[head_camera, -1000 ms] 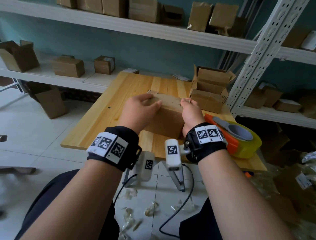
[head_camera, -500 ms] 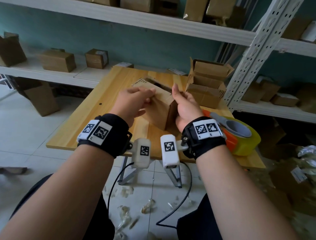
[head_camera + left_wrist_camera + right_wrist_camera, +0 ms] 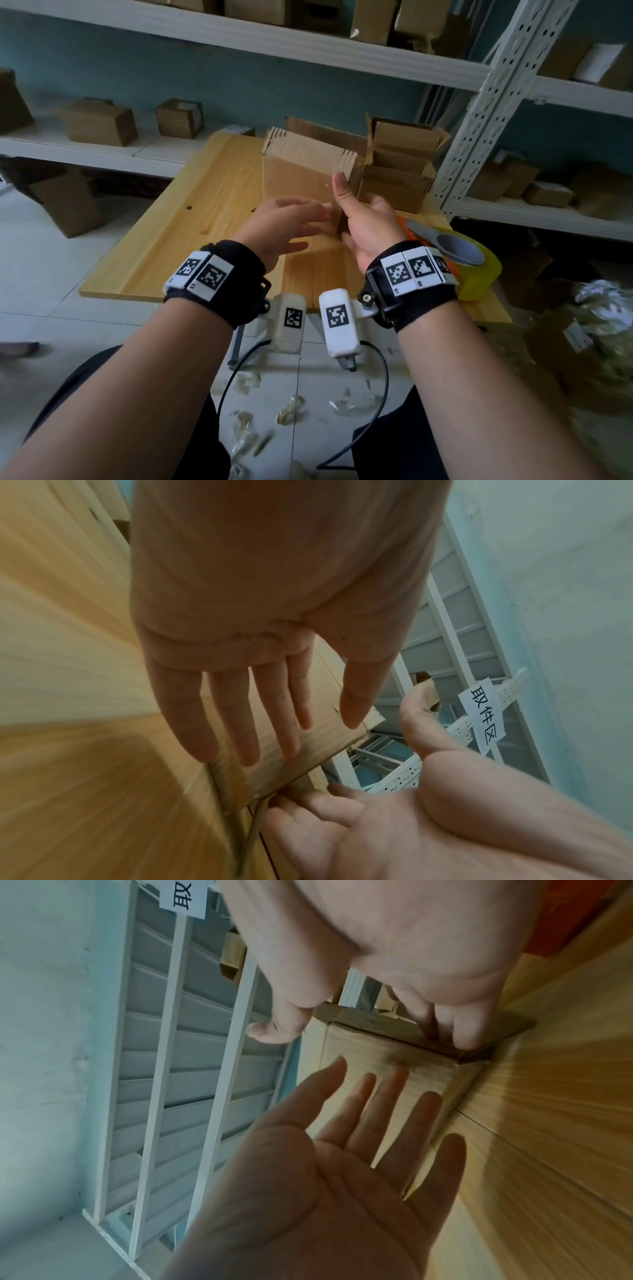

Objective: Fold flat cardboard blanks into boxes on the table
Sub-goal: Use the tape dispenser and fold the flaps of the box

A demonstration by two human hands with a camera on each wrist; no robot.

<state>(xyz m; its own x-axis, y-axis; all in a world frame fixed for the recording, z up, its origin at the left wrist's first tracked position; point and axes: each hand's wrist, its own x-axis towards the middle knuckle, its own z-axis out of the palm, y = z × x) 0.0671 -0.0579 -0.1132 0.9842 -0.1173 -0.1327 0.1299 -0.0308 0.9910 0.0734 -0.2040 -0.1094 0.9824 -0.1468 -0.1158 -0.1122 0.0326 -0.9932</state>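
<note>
A brown cardboard box [image 3: 301, 178] stands upright on the wooden table [image 3: 205, 219], its top flaps open. My right hand [image 3: 356, 202] is at its right front corner, thumb pointing up along the edge. In the right wrist view the fingers [image 3: 462, 1031] press flat on the side panel of the box [image 3: 369, 1058]. My left hand [image 3: 308, 226] is spread with straight fingers just before the front face and holds nothing. Whether it touches cannot be told. In the left wrist view the fingers [image 3: 246, 723] stretch over the box [image 3: 318, 739].
Several open boxes [image 3: 400, 164] are stacked right behind the box. A yellow and orange tape dispenser [image 3: 459, 253] lies at the table's right front. A white rack upright [image 3: 486, 102] rises at the right. More boxes [image 3: 99, 123] sit on the left shelf.
The box lay low under both hands; now it stands upright with its flaps up. My left hand has let go and spread open; the right hand has shifted to the box's right side.
</note>
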